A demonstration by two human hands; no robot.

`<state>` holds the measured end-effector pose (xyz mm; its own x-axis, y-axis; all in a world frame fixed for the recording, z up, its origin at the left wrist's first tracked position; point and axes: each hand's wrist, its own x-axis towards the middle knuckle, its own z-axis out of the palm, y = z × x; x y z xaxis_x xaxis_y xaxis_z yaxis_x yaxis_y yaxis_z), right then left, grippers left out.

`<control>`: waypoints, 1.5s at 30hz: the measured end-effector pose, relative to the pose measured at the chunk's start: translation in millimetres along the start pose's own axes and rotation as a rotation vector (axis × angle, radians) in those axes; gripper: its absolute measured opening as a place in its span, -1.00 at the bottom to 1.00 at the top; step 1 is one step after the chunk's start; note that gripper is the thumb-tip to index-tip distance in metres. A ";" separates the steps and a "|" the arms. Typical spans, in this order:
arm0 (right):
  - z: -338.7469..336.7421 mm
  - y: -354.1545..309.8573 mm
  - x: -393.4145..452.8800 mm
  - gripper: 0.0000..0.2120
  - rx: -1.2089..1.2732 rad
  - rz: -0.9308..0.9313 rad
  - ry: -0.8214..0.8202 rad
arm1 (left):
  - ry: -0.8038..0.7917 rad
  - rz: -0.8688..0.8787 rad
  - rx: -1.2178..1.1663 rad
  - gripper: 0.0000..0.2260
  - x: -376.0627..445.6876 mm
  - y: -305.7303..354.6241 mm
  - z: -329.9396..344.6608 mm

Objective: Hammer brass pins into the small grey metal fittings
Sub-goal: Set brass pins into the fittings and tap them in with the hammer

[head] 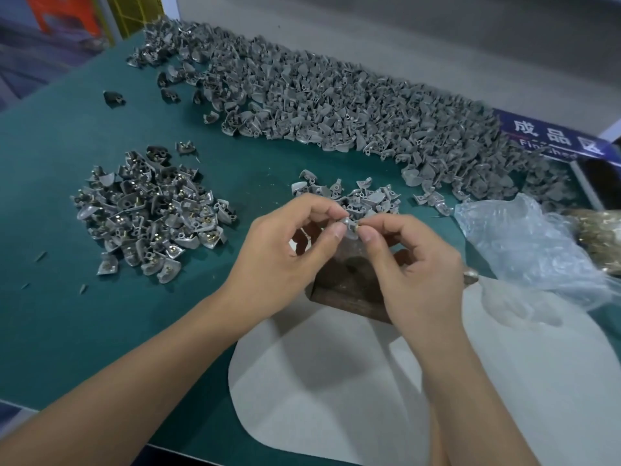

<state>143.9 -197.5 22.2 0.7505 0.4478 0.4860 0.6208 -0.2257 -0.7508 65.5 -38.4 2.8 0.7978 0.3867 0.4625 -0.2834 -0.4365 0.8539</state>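
Head view: your left hand (pixel 285 243) pinches a grey fitting (pixel 347 224) above the wooden block (pixel 349 287); your right hand (pixel 413 264) pinches a brass pin (pixel 358 227) at its bore. A tilted pin could jam or drop beneath the grip.

Green table (pixel 84 331), grey fittings heaps (pixel 336 105), white sheet (pixel 336 398), wooden block (pixel 349 294), plastic bag (pixel 524 243)

A small grey fitting (pixel 349 224), brass pin (pixel 358 226) at its side, sits above the heaps of fittings (pixel 336 105).
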 end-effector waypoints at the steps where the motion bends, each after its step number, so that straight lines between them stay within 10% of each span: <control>1: 0.4 0.3 -0.2 -0.87 0.001 0.007 0.004 | 0.003 -0.010 -0.010 -0.91 0.2 0.5 -0.1; 45: 1.5 3.5 -2.4 -0.94 -0.106 -0.068 -0.008 | 0.062 0.042 0.104 -0.84 -2.2 -3.3 5.0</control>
<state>143.9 -198.0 17.8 0.7043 0.4716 0.5306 0.6911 -0.2844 -0.6645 67.3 -41.9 -2.2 0.7512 0.4146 0.5137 -0.2561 -0.5341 0.8057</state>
